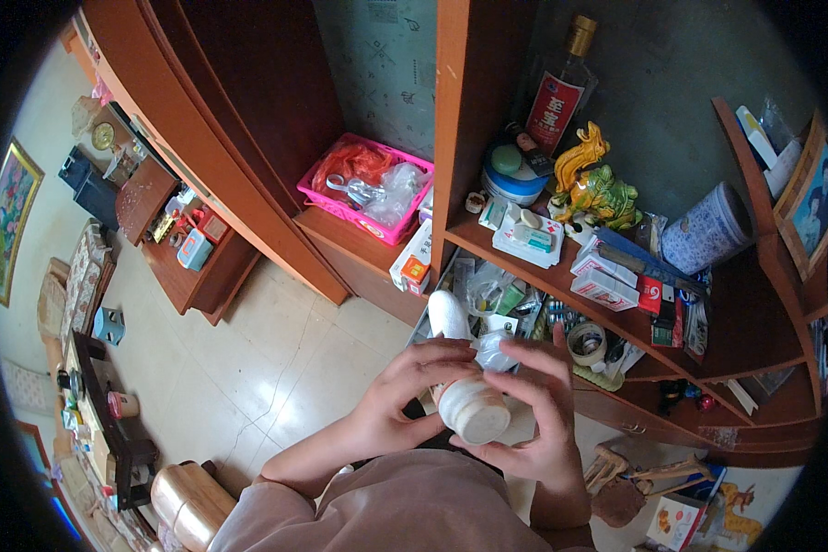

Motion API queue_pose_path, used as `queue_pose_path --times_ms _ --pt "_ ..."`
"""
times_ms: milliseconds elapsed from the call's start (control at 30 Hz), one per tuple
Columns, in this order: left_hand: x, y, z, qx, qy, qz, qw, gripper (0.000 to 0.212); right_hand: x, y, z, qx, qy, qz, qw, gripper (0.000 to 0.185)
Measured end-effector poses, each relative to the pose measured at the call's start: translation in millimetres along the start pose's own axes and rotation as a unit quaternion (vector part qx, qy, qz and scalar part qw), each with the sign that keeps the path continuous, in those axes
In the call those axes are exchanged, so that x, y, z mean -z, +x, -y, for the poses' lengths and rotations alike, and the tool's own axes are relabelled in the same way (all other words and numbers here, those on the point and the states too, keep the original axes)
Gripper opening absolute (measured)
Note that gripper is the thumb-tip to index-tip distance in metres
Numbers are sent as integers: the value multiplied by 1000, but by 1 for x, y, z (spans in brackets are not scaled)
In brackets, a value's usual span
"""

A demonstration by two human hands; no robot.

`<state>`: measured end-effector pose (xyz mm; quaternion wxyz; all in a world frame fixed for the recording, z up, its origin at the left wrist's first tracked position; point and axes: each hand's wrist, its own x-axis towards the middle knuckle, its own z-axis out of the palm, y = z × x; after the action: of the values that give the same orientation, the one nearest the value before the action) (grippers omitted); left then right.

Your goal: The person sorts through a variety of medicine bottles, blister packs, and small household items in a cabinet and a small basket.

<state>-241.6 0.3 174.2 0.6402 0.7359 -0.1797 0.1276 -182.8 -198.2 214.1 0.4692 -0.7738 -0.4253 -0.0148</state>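
A small whitish bottle point(475, 408) is tilted in front of my body, one round end facing me. My left hand point(403, 390) grips it from the left, with the thumb below and the fingers across its far side. A white rounded piece point(448, 316), like a bandaged finger, sticks up beyond those fingers. My right hand point(541, 407) curves around the bottle's right side, fingers spread. Its fingertips are at the bottle's upper edge and its thumb is under the near end; how firmly they touch is unclear. Beyond both hands is an open drawer point(421, 328) with plastic bags and small packs.
A wooden shelf point(566, 276) holds playing cards point(524, 241), a glazed figurine point(597, 183), a liquor bottle point(559, 90) and a blue-white vase point(707, 228). A pink basket point(407, 231) with scissors stands to the left. Wooden stools point(617, 490) are at lower right.
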Motion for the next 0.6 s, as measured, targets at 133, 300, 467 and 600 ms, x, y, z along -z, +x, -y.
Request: queue_pose_path --times_ms 133,300,467,600 --pt "-4 -3 3 -35 96 -52 993 69 -4 -3 -10 0 108 -71 992 53" --pt "-12 -4 4 -7 -114 -99 988 78 -15 -13 -44 -33 441 -75 894 56" --pt "-7 -4 4 -32 -56 -102 993 63 -23 -19 -59 -85 484 -46 870 59" --pt "-5 3 -4 -51 42 -89 994 59 -34 -26 -77 -92 448 -7 889 63"
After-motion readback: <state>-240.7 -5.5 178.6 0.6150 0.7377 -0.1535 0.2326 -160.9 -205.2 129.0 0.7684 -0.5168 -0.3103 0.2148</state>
